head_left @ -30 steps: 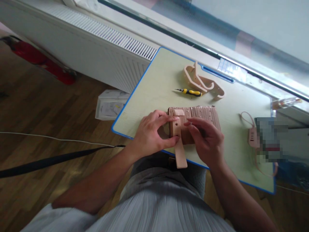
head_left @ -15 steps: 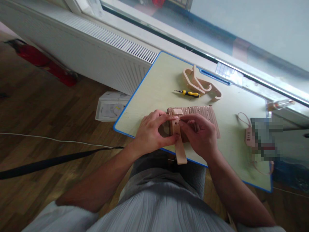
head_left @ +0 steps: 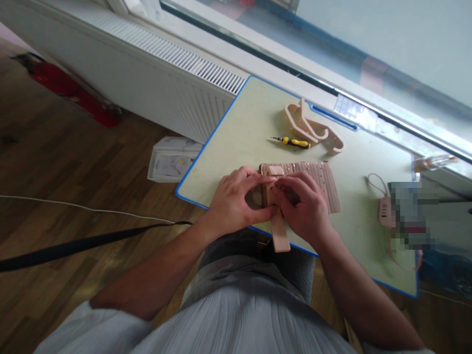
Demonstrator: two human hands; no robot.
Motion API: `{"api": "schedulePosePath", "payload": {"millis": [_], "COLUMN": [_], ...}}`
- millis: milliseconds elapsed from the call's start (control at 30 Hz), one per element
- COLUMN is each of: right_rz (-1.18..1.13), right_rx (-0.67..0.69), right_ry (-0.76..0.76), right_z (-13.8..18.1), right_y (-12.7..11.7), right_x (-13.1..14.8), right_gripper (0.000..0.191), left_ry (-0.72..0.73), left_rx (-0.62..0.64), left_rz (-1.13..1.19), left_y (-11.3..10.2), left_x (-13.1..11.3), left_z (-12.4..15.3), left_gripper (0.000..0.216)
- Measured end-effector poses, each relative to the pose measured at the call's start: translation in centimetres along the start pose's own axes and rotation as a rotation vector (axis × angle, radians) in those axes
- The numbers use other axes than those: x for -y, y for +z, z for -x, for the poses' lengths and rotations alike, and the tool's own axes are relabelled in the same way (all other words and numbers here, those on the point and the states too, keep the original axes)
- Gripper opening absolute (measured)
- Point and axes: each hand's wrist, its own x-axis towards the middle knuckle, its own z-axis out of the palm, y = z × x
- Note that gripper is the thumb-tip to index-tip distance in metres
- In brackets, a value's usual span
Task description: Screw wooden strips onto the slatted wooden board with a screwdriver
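A flat, light wood-coloured strip [head_left: 280, 235] lies across a ribbed brown panel [head_left: 328, 184], its lower end sticking out past the near table edge. My left hand [head_left: 234, 199] grips the strip, thumb at its lower part and fingers at its upper part. Over the strip, my right hand [head_left: 307, 201] is closed in a pinch near where a hole showed; whatever sits between those fingertips is too small to make out. Behind the hands rests a yellow and black screwdriver [head_left: 297, 142], tip to the left. Several curved light-coloured parts [head_left: 313, 128] lie beyond it.
The blue-edged table [head_left: 228, 147] stands against a radiator [head_left: 177, 93] and window. On its right are a charging block [head_left: 384, 211] with a cable and a blurred-out device [head_left: 409, 216]. A white box [head_left: 165, 167] and a red fire extinguisher [head_left: 70, 86] are at the left.
My right fingertips have come down onto the strip and now cover the hole that showed before. The left hand keeps its hold. The whole view has shifted slightly.
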Motion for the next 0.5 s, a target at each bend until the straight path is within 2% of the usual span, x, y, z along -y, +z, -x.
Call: {"api": "schedulePosePath", "payload": {"millis": [300, 500], "right_rz": [0.078, 0.073], "right_rx": [0.158, 0.157], "right_ry": [-0.076, -0.09], "right_z": [-0.88, -0.69], "right_y": [-0.61, -0.5], "right_x": [0.12, 0.01], "right_gripper": [0.014, 0.015], "left_ry": [-0.014, -0.01], "left_rx": [-0.004, -0.004], "left_rz": [-0.008, -0.024], "left_y": [0.21, 0.17], "left_x": [0.18, 0.13], "left_z": [0.08, 0.07], "left_gripper": [0.064, 0.063]}}
